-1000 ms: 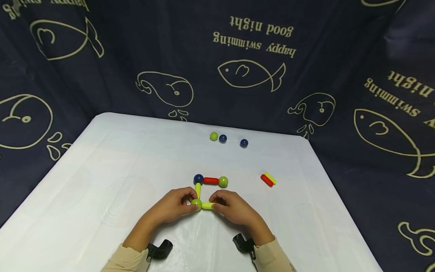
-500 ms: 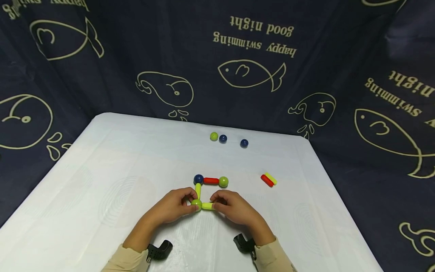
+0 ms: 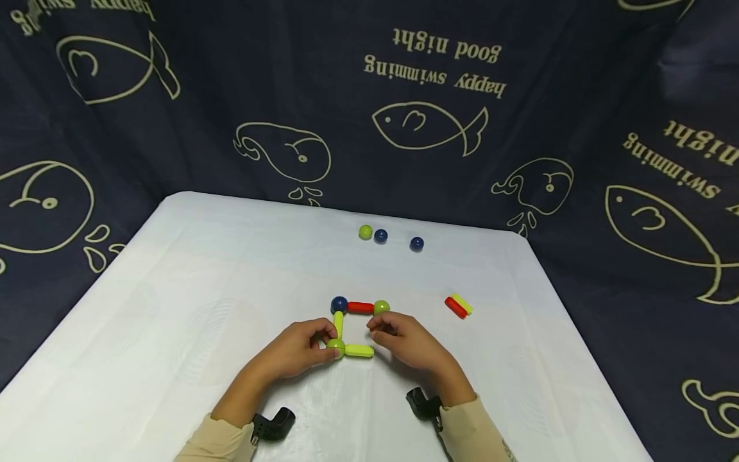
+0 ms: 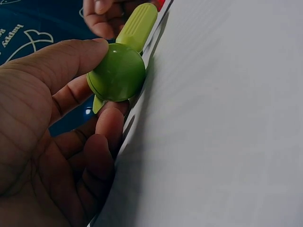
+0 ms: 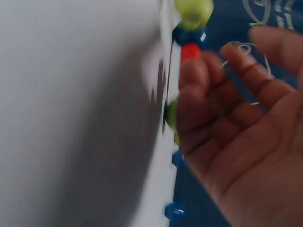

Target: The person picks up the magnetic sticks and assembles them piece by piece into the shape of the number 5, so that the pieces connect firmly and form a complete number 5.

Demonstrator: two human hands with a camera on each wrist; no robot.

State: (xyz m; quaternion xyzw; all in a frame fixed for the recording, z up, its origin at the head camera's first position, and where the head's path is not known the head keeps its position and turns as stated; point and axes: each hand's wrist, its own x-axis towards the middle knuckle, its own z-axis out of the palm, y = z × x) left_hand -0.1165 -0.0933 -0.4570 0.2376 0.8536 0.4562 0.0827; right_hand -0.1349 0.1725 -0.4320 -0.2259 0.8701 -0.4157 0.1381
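Though near dark cloth (image 3: 323, 77), white tabletop (image 3: 265, 256).

I see a white-covered counter (image 3: 260, 256), rounded far corners, faint ring pattern (image 3: 208, 333) on L. Navy cloth (image 3: 346, 83) behind, also past L & R edges, w/ pale fish (image 3: 430, 126) & whale (image 3: 283, 151) outlines; upside-down "happy swimming" lettering (image 3: 435, 76) far ctr.

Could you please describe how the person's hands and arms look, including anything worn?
The left hand and right hand are ungloved. Beige fabric sleeves show on both sides, with a curved black device by each cuff. The right sleeve bears markings too small to make out.
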